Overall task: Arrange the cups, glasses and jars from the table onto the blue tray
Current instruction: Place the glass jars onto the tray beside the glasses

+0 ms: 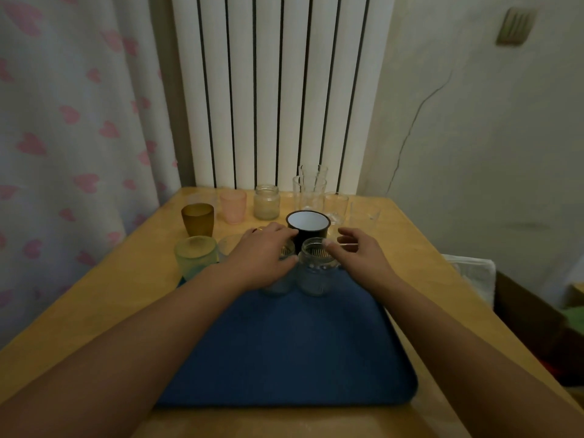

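Two bare hands meet at the far edge of a blue tray [284,343] that lies on a wooden table [94,305], the widest thing in view, set against a white ribbed radiator [278,90] and a curtain printed with pink hearts [63,121]. The tray holds two small clear glass jars side by side at its far edge, both upright and apparently empty. The left hand [262,257], a ring on one finger, curls over the left jar [279,279] and grips it around the rim. The right hand [357,251] pinches the rim of the right jar [314,270] between thumb and fingertips, the remaining fingers loosely spread.

Just behind the jars, off the tray, stands a dark enamel mug [308,227] with a white interior, nothing visible inside it. To the left on the table sit a frosted green cup [196,256], partly at the tray's corner, an amber tumbler [197,219] and a pink cup [233,206]. A clear glass [229,246] shows behind the left wrist, mostly hidden. Near the radiator stands an open, lidless jar [267,202] with a cloudy wall. To its right is a cluster of tall clear glasses [309,191], with a shorter clear glass [365,213] at the far right; whether any holds liquid cannot be told.
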